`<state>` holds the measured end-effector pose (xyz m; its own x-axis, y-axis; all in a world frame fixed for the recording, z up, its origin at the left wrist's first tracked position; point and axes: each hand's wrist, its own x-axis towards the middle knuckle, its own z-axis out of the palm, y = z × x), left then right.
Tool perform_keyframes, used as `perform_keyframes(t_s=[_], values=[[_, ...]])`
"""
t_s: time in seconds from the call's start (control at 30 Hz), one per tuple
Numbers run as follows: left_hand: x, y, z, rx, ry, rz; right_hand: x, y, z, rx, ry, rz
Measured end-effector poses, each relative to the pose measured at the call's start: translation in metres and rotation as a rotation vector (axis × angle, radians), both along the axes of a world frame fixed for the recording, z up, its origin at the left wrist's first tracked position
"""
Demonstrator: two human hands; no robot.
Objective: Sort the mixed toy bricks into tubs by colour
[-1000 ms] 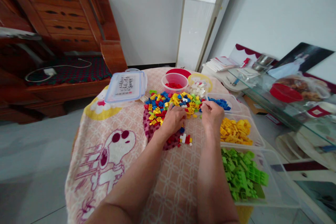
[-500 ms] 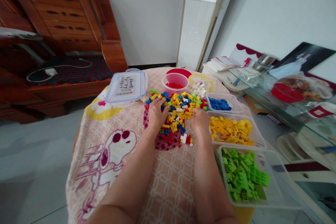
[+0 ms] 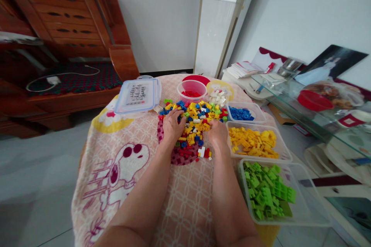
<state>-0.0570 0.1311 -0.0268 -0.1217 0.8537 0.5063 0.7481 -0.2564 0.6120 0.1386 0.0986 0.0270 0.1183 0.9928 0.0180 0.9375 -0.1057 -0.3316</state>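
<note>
A heap of mixed coloured toy bricks lies on a blanket-covered table. My left hand rests palm down on the heap's left side, fingers spread among the bricks. My right hand lies at the heap's right edge, fingers curled down onto the bricks; what they hold, if anything, is hidden. A few red and white bricks sit between my wrists.
Clear tubs along the right hold blue bricks, yellow bricks and green bricks. A red-brick bowl, white bricks and a lidded box stand behind. A wooden bench is at left, a glass table at right.
My left hand slid left from the heap's middle to its left side. My right hand came back from the blue tub to the heap's right edge.
</note>
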Motion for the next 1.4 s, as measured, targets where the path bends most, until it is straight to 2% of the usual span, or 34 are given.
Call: perform_keyframes(t_s=[0.27, 0.5, 0.6, 0.77, 1.0, 1.17, 1.4], values=[[0.000, -0.001, 0.001, -0.010, -0.010, 0.003, 0.000, -0.003, 0.006, 0.030, 0.054, 0.008], [0.001, 0.000, 0.002, -0.008, -0.017, 0.000, 0.013, -0.004, 0.032, 0.126, 0.132, -0.070], [0.001, -0.001, 0.003, -0.007, -0.021, -0.001, 0.023, -0.003, 0.038, 0.153, 0.151, -0.108], [0.002, -0.002, 0.005, -0.023, -0.027, 0.001, 0.025, -0.004, 0.037, 0.128, 0.130, -0.109], [0.002, -0.003, 0.007, -0.034, -0.024, 0.004, 0.010, -0.012, 0.037, -0.054, -0.036, 0.003], [0.002, -0.003, 0.007, -0.022, -0.023, 0.008, 0.009, -0.011, 0.029, -0.058, -0.036, 0.071], [0.000, -0.003, 0.008, -0.018, -0.025, -0.008, 0.018, -0.010, 0.031, -0.040, 0.033, 0.145]])
